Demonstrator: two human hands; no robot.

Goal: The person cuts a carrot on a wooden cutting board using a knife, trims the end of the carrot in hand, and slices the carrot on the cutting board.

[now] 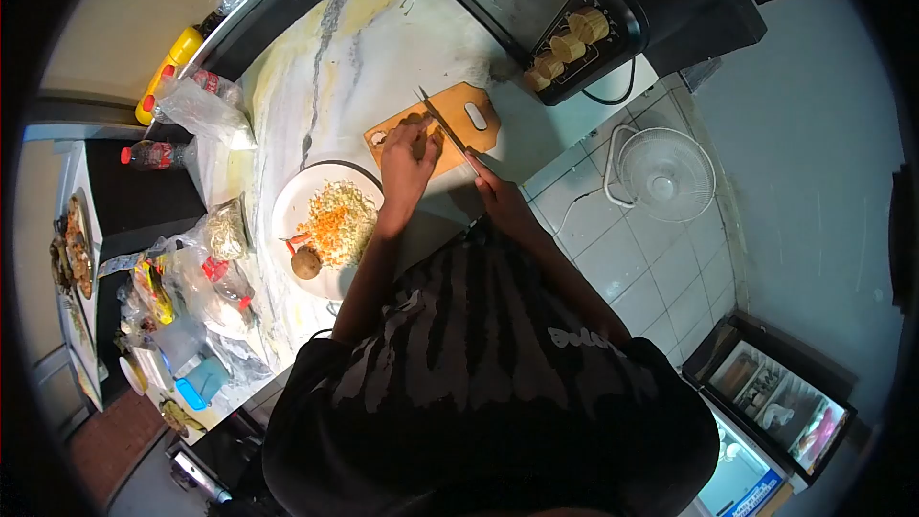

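Right hand [490, 190]: closed around the handle of a knife [448, 130], well back from the tip, apparently to leave the blade free over the wood.
Knife: slanted across the cutting board [452, 101], tip toward the far edge, near bent fingertips.
Left hand [407, 161]: lowered over the board, fingers bent and bunched beside the blade, likely to steady something small; cannot tell whether clamped on food or merely pressing, with the underside hidden.
Cutting board: flat on the marble counter [287, 67], hole toward the right, seemingly set within easy reach of both hands.
Pale pieces [378, 138]: at the board's left corner, apart from the blade, perhaps to keep the cutting area free.
Plate [278, 220]: just left of the board, probably for closeness; bearing chopped pale bits [359, 220], orange bits [327, 223], a red piece [290, 247] and a round brown item [305, 262] near the rim.
Farther off: bottles [153, 155] along the left, a black appliance [613, 57] beyond the board, a fan [661, 177] on the floor.
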